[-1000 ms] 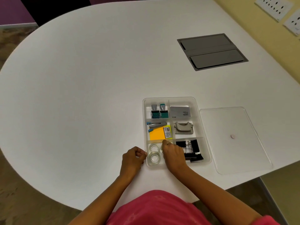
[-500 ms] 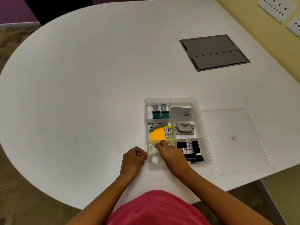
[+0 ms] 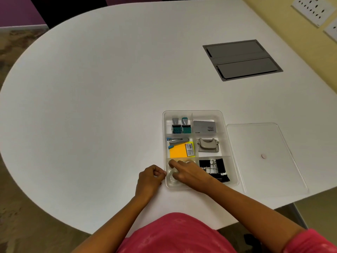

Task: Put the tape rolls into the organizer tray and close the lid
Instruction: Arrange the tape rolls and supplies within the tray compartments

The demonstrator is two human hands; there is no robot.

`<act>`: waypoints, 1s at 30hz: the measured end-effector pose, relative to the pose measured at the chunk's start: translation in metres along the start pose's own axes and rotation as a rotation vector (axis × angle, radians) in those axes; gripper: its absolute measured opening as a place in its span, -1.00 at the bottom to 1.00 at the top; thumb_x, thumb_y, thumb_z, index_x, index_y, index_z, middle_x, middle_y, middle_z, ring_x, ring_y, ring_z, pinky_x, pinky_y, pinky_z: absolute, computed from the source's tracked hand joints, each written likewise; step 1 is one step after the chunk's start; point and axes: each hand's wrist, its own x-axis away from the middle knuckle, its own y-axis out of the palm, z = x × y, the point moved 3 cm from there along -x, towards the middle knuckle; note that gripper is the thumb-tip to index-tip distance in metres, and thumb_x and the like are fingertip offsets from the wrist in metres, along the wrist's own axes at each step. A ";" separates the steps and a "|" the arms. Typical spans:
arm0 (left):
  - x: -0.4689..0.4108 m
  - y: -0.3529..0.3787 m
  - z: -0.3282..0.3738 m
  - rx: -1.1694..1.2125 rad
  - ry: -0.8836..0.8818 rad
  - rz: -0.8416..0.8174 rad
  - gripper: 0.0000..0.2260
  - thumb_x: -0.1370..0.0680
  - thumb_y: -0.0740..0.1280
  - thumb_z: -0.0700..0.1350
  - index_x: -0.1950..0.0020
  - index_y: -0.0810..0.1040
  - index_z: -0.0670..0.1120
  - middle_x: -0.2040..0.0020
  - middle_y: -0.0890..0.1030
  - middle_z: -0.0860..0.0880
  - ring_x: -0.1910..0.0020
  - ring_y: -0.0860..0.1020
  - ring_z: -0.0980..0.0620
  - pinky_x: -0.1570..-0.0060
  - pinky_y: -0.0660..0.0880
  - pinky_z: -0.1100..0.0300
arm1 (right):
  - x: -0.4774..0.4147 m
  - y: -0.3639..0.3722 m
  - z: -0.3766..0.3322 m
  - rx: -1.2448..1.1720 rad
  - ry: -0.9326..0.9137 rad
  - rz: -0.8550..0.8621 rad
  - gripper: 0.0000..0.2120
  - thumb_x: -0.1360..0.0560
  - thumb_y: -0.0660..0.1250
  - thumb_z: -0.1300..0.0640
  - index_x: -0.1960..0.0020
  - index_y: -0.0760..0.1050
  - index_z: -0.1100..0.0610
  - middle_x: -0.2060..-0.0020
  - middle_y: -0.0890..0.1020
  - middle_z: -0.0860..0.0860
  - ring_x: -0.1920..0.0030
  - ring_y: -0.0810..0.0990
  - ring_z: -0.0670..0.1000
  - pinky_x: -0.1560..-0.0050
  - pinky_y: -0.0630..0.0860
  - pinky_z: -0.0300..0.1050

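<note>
The right hand (image 3: pixel 189 173) covers most of the near-left compartment of the organizer tray (image 3: pixel 228 136), so the clear tape rolls (image 3: pixel 171 178) show only as faint rings beside the fingers; how many lie there cannot be told, nor whether the fingers grip one. The left hand (image 3: pixel 149 178) is curled at the tray's left wall, and whether it touches the wall is unclear. Print on the grey card (image 3: pixel 205 126) and the label on the yellow pad (image 3: pixel 177 152) is too small to read. The wall sockets (image 3: pixel 311 10) are cut by the picture's top and right edges, and the desk (image 3: pixel 91 88) by the left one.
</note>
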 end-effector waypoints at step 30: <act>0.007 -0.001 0.004 -0.027 -0.015 -0.012 -0.91 -0.51 0.36 -0.01 0.16 0.54 0.01 0.17 0.67 -0.06 0.21 0.63 -0.03 0.04 0.62 -0.06 | -0.009 0.001 -0.004 -0.079 0.325 -0.190 -0.80 -0.38 0.37 0.37 0.01 0.54 0.23 -0.14 0.52 0.16 0.27 0.63 0.18 0.38 0.30 -0.09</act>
